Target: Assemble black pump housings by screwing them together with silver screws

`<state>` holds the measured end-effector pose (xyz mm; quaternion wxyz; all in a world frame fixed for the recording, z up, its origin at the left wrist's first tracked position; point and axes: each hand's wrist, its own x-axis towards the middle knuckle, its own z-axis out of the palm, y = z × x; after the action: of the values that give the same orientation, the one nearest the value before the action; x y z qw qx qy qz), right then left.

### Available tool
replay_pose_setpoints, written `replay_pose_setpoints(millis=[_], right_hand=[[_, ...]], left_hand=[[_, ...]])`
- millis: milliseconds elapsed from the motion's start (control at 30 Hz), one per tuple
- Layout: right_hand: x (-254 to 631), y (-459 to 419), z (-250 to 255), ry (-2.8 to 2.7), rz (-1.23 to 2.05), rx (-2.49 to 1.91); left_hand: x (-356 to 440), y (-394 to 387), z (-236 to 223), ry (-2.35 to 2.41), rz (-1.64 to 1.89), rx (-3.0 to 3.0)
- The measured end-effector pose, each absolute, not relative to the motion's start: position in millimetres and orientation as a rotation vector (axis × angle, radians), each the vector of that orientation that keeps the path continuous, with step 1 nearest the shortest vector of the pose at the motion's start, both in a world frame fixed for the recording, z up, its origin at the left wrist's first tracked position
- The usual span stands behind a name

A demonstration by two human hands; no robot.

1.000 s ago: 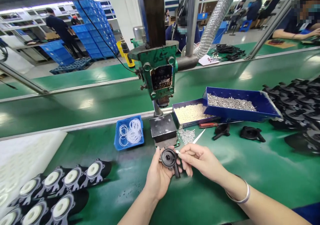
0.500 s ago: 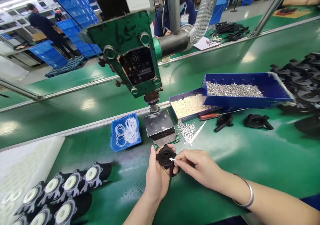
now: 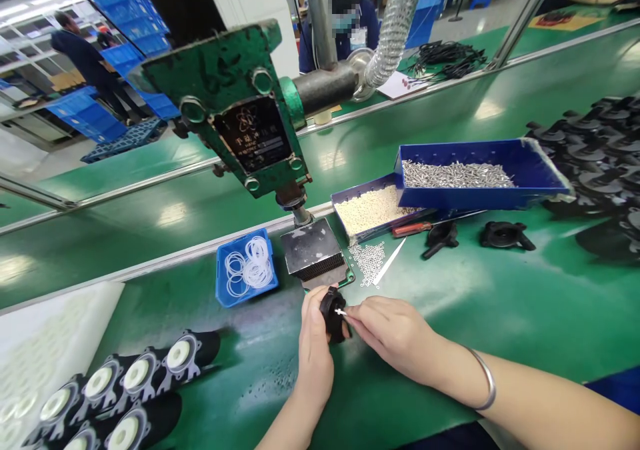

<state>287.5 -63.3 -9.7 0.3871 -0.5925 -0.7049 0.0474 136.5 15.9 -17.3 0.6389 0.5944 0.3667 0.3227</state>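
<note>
My left hand (image 3: 316, 347) is wrapped round a black round plastic housing (image 3: 334, 313), tilted with its open face to the right. In my right hand (image 3: 387, 327) a small white pin-like piece (image 3: 341, 312) is pinched between thumb and fingertips. Its tip reaches the opening of the housing; how deep it goes I cannot make out. Just beyond my hands stands the dark metal block (image 3: 314, 247) under the green press (image 3: 250, 113). Tiny white rings (image 3: 367, 262) lie scattered to the right of the block, beside a white pointed stick (image 3: 390, 261).
A blue tray of clear rings (image 3: 247, 267) sits left of the press. Blue bins hold metal pins (image 3: 455, 175) and cream-coloured pieces (image 3: 373, 209). A red-handled screwdriver (image 3: 411, 229) and black housings (image 3: 506, 235) lie right. Black parts with white inserts (image 3: 137, 375) stand lower left. A person sits opposite.
My left hand has turned the housing from facing up to facing more to the right. My right hand keeps the white piece at its opening. The whole view has shifted slightly.
</note>
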Motion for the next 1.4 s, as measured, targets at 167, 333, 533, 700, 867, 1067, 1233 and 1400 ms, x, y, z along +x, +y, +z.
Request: replay_pose_setpoints(millis=[167, 333, 533, 700, 867, 1067, 1233, 1400], right_hand=[[286, -68, -11, -1.85, 0.091, -1.533], [283, -66, -19, -1.752, 0.243, -1.486], [288, -53, -17, -1.121, 1.161, -1.257], [301, -61, -3, -0.793, 1.71, -0.831], [302, -64, -7, -0.622, 1.928, -0.784], [300, -64, -13, -0.6, 2.032, -0.76], [299, -66, -13, -0.538, 2.062, -0.735], [299, -62, -13, -0.427, 2.009, -0.781]], left_hand=[[133, 15, -17, 0.828, 0.746, 1.744], [134, 14, -23, 0.809, 0.74, 1.914], [131, 23, -16, 0.757, 0.789, 2.137], [125, 29, -2, 0.459, 0.911, 2.278], [123, 25, -5, 0.289, 0.876, 2.435], [93, 27, 26, 0.508, 0.542, 2.558], [0, 67, 43, 1.449, 0.205, 2.72], [-51, 90, 35, 1.552, -0.06, 2.823]])
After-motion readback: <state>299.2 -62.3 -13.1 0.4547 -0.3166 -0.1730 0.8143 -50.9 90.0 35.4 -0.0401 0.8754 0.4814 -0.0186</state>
